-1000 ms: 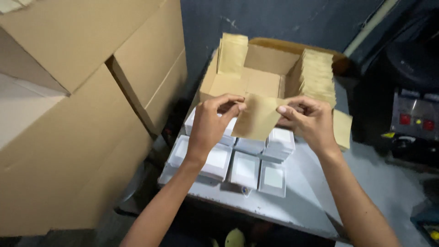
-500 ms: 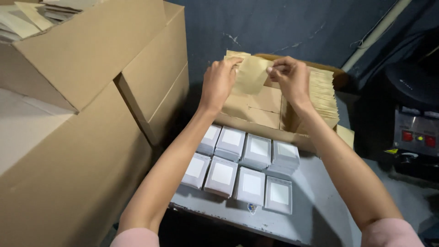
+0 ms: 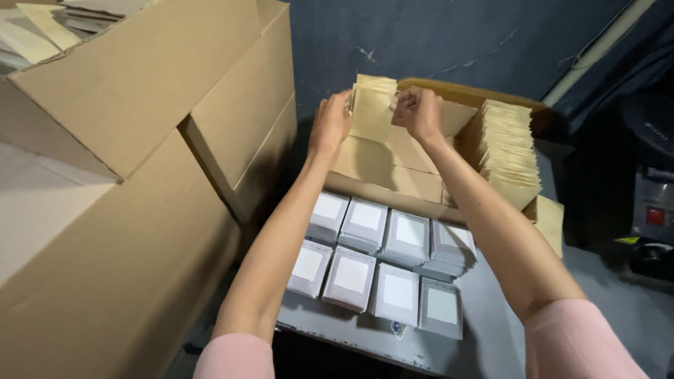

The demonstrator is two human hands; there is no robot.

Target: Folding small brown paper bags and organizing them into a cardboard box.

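Both my hands reach forward into an open cardboard box on a grey table. My left hand and my right hand together pinch a small stack of tan paper pouches, held upright at the box's far left. More tan pouches stand packed in a row along the box's right side. In front of the box lie several stacks of grey-white pouches with white panels, set in two rows.
Large cardboard cartons rise at the left, one holding tan pouches at the top. A dark machine with a red button stands at the right. The grey table edge runs below the white stacks. A dark blue wall is behind.
My hands have carried the tan pouches from above the white stacks forward and up into the far left of the box. The view has tilted down slightly.
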